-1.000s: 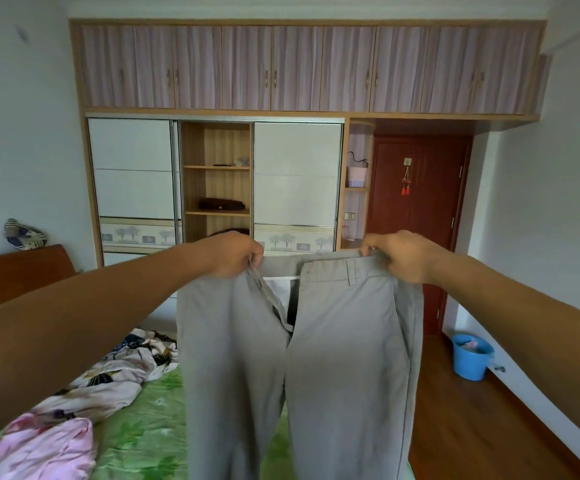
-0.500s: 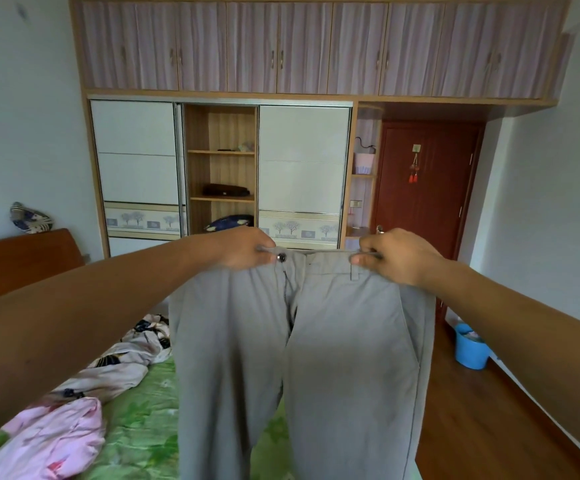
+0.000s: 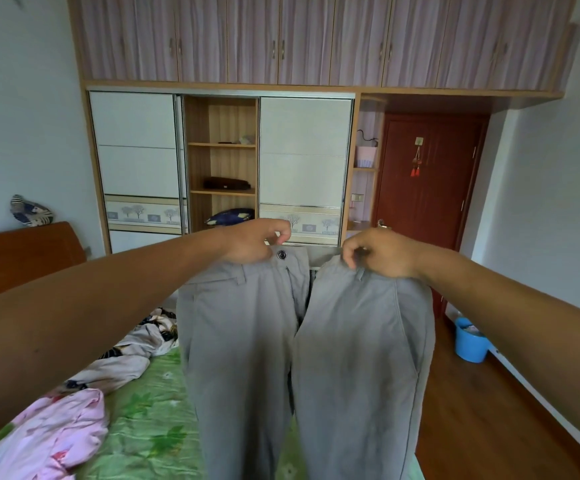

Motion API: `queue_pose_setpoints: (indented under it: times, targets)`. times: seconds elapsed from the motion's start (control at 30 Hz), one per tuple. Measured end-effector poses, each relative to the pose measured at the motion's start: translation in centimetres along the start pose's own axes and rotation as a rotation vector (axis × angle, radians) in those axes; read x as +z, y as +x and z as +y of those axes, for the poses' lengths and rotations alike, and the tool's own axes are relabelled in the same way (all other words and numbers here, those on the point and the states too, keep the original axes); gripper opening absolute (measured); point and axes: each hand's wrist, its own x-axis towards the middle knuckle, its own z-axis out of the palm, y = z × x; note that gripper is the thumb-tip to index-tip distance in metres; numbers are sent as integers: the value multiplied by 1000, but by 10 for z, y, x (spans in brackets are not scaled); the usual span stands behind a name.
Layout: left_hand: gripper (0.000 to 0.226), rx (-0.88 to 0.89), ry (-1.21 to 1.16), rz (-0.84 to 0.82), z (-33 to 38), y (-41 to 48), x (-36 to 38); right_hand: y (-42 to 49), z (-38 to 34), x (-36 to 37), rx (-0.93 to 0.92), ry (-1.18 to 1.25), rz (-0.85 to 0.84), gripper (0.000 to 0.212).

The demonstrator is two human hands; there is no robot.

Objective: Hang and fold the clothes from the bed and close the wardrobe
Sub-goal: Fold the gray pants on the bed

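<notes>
Pinching trousers (image 3: 247, 341) waistband w/ L hand (image 3: 257, 242) & R hand (image 3: 382, 252), partly hiding bed (image 3: 150, 410); wardrobe (image 3: 306, 150) open.

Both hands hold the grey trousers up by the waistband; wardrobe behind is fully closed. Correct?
Not quite. The wardrobe is not fully closed: its middle section stands open between the sliding doors, shelves showing, in the head view. The rest holds: left hand and right hand hold the grey trousers up by the waistband.

Pale walls (image 3: 22, 116) and a reddish wood floor (image 3: 489, 427) frame an evenly lit bedroom. A wardrobe (image 3: 306, 150) with white sliding panels (image 3: 136, 168) and striped overhead cabinets (image 3: 252, 36) fills the far wall, a dark red door (image 3: 427, 202) to its right. A blue bucket (image 3: 470, 344) stands near the door.
</notes>
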Motion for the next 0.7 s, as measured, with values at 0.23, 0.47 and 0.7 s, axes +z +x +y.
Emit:
queue_pose_setpoints:
  times: [0.23,0.47,0.7]
  targets:
    - [47,-122,98,-98,7,8,5,2,-18,0,146,24,-163,70]
    - [36,-251,-189,-44,22,10,18,6,-21,13,272,609,-17,47]
    - [60,-312,-900,-85,40,11,31,6,-35,44,335,1037,68,37]
